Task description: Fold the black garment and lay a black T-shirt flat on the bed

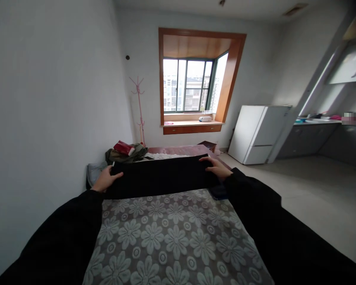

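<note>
Flowered fabric (166,237) stretches toward black cloth (163,176) gripped by left fingers (118,174) and right fingers (206,159), partly hiding a reddish surface (180,150).

No lettering can be read in this view; no label, brand, number or sign is legible.

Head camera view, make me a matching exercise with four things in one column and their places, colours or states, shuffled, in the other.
Things:
1. Black cloth
2. Flower-patterned cover
3. Coat stand
4. Fridge

Places, colours or states:
A. Pink, left of the window in the picture
B. White, right of the window in the picture
C. Held between the left hand and right hand
D. Greyish, spread out below the hands

Pairs: 1-C, 2-D, 3-A, 4-B
</note>
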`<action>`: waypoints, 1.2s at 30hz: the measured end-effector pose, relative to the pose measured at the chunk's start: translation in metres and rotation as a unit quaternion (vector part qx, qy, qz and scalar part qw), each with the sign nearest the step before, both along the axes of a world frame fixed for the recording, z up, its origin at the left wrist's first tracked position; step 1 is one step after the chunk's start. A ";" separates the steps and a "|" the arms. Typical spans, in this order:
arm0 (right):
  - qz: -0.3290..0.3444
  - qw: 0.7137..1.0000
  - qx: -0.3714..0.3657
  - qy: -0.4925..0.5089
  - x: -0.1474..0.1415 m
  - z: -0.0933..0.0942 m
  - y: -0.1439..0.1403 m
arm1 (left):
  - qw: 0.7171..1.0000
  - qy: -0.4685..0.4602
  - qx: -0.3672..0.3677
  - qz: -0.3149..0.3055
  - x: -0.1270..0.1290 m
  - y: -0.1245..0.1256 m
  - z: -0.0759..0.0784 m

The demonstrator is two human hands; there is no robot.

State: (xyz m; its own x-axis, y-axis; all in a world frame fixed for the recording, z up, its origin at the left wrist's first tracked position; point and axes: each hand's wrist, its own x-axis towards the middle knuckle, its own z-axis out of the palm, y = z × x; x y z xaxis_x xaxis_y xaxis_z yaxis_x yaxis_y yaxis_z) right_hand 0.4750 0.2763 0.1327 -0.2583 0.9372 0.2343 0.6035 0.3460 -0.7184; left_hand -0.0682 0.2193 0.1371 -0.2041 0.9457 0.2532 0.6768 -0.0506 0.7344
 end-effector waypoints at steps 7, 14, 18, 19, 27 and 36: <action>-0.066 0.965 0.014 -0.254 -0.028 -0.092 0.066 | 0.980 0.198 -0.014 -0.030 0.014 0.058 -0.075; -0.059 0.948 0.018 -0.312 -0.037 -0.117 0.100 | 0.943 0.325 -0.009 -0.064 0.022 0.093 -0.089; -0.036 0.950 0.049 -0.307 -0.027 -0.115 0.101 | 0.938 0.337 0.003 -0.081 0.017 0.098 -0.088; -0.037 0.951 0.056 -0.303 -0.025 -0.113 0.100 | 0.939 0.333 0.008 -0.083 0.016 0.098 -0.087; -0.054 0.976 0.112 -0.179 -0.015 -0.077 0.065 | 0.958 0.271 0.089 -0.042 0.013 0.054 -0.056; 0.071 0.997 0.003 -0.020 0.044 -0.023 -0.073 | 0.985 0.059 -0.032 -0.159 -0.020 -0.086 -0.006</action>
State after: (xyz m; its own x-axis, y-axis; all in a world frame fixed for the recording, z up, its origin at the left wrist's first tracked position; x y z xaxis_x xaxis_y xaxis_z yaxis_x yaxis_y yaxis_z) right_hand 0.5186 0.2035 0.1102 -0.3976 0.8892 0.2262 0.5768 0.4339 -0.6921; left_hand -0.0887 0.1330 0.1313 0.1326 0.9717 0.1953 0.7152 -0.2302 0.6600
